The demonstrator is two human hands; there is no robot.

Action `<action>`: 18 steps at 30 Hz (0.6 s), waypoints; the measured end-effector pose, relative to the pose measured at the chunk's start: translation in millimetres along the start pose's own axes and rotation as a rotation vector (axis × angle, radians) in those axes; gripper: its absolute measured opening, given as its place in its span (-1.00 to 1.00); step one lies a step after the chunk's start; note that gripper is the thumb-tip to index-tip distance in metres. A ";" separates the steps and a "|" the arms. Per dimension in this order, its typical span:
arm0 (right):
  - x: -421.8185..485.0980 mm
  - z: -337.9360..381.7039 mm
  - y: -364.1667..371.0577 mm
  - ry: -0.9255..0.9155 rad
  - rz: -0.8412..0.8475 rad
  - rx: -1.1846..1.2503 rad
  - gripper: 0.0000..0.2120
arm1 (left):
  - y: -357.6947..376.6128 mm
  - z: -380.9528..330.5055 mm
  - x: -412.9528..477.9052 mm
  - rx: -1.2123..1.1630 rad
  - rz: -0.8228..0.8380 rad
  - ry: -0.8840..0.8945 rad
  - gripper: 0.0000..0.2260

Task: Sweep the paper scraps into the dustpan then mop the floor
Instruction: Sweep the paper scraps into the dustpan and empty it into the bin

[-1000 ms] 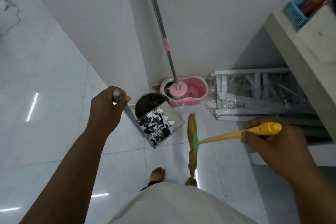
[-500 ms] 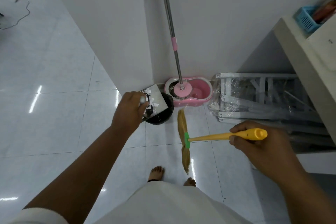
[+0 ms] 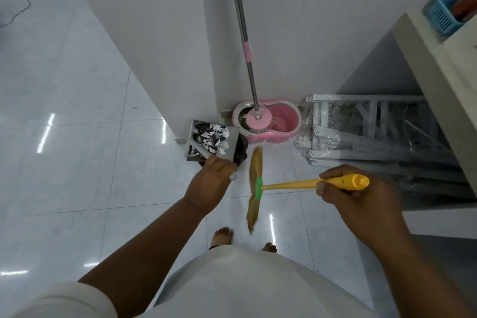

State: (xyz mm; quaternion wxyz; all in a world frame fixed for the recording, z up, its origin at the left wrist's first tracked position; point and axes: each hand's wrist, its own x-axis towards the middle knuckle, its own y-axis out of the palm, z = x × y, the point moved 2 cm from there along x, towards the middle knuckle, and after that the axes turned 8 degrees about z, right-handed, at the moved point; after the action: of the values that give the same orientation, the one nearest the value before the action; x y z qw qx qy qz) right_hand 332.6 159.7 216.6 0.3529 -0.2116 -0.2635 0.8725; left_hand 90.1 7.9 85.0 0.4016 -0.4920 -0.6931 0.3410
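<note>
My left hand (image 3: 210,184) grips the handle of a metal dustpan (image 3: 232,144), held over a black bin (image 3: 241,153) and tilted. Black-and-white paper scraps (image 3: 209,137) lie piled in the pan. My right hand (image 3: 353,193) grips the yellow handle of a straw broom (image 3: 255,183), whose bristles hang just above the floor beside the bin. A pink-and-steel mop (image 3: 244,39) stands in a pink spin bucket (image 3: 282,126) in the wall corner behind the bin.
Plastic-wrapped metal frames (image 3: 374,131) lie on the floor at right, under a pale counter (image 3: 438,80) carrying a blue basket (image 3: 442,14). A white wall corner (image 3: 180,59) juts out left of the bin. My bare feet (image 3: 222,236) stand on glossy white tiles (image 3: 64,111).
My left hand carried the dustpan from beside the bin to over it and turned the pan, the scraps now toward its far end. The broom drifted slightly left with my right hand.
</note>
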 end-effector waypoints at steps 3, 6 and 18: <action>5.3 -0.8 3.5 -0.007 0.006 0.009 -0.84 | 9.9 -2.0 0.0 -0.058 0.077 -0.021 -0.85; 7.9 -1.0 8.6 -0.025 0.023 -0.006 -0.84 | 17.6 -3.0 -0.7 -0.099 0.128 -0.040 -0.89; 6.5 -11.2 34.9 -0.037 0.007 0.061 -0.81 | 40.4 -1.1 -0.5 -0.258 0.226 -0.671 -0.62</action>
State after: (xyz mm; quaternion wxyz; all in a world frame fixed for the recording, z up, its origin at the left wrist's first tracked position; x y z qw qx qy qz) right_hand 317.0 146.6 185.5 0.3513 -0.1855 -0.2423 0.8851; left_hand 107.7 19.0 50.3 0.0468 -0.4730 -0.7647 0.4350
